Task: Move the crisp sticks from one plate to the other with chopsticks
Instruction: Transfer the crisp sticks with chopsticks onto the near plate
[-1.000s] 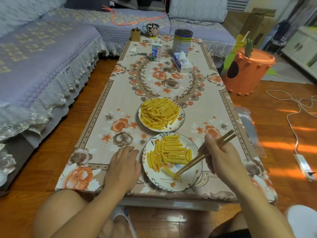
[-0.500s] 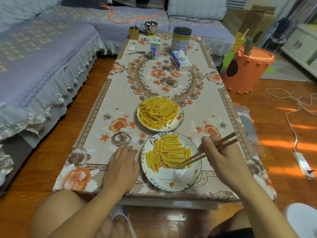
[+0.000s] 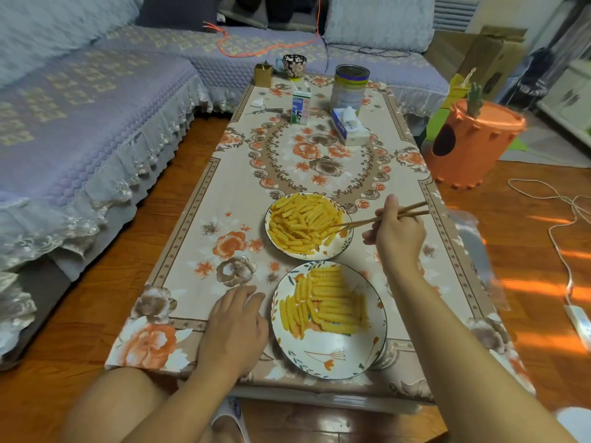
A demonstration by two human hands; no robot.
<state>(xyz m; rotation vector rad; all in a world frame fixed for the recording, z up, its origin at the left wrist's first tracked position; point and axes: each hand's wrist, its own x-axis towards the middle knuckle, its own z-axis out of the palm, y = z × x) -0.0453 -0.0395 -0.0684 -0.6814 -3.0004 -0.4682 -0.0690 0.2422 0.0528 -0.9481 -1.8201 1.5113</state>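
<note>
At twelve o'clock, over the far plate (image 3: 347,239) of crisp sticks (image 3: 303,225), chopsticks (image 3: 380,219) were pinched by the right hand (image 3: 398,233) for picking, while the left hand (image 3: 235,327) was rested flat beside the near plate (image 3: 329,362).

- Far plate (image 3: 347,241) — white, floral rim, piled with yellow crisp sticks (image 3: 300,223) lying at mixed angles.
- Near plate (image 3: 332,362) — same pattern, just beside the far one; its sticks (image 3: 326,302) lie in flat rows, front part bare.
- Chopsticks (image 3: 377,219) — wooden pair, tips at the far pile's right edge.
</note>
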